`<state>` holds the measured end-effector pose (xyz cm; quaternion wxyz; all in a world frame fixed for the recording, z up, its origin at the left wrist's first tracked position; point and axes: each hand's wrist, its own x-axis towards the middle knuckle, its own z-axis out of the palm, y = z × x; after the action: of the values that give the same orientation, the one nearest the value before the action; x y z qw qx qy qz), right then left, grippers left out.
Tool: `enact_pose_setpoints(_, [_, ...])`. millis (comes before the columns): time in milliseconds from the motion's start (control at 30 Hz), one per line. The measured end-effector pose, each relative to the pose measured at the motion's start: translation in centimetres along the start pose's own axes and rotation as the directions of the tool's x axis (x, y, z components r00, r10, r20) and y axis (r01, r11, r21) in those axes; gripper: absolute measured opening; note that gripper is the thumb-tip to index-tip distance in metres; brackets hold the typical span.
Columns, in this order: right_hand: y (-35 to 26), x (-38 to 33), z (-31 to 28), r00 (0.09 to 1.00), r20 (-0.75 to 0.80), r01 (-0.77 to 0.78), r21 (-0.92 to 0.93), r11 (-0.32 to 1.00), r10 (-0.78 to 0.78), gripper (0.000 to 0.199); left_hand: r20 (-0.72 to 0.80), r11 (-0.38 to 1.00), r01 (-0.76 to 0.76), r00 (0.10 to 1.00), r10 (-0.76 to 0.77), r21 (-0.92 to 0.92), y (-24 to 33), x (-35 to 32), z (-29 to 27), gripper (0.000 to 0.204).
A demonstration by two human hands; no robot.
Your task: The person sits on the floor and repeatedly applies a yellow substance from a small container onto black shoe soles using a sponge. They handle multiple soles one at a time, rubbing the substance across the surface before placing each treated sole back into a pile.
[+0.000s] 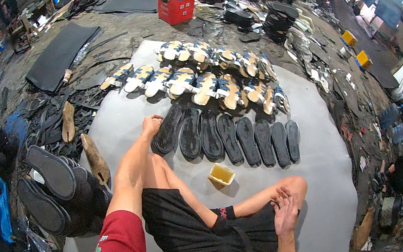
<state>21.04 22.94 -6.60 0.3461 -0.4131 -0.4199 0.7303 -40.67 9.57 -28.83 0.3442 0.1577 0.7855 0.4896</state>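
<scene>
Eight black soles (232, 139) lie in a row at the middle of the frame, on a grey sheet (319, 170) spread over the floor. The left hand (152, 125) reaches to the leftmost sole (168, 129) and touches its upper end with bent fingers; I cannot tell if it pinches the sole. The right hand (285, 213) rests on the person's knee at the lower right, fingers loose and holding nothing. A small yellow tub (221, 174) stands just below the row. Above the soles, many sandal uppers (205, 80) with blue and tan straps lie in a curved line. A red box (176, 2) stands at the top.
</scene>
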Motion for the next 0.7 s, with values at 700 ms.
enact_pose_setpoints(700, [5.4, 3.2, 4.9, 0.935, 0.296, -0.163, -0.129, 0.978, 0.195, 0.056, -0.804, 0.776, -0.453, 0.583, -0.114, -0.439, 8.6, -45.6, 7.0, 0.029])
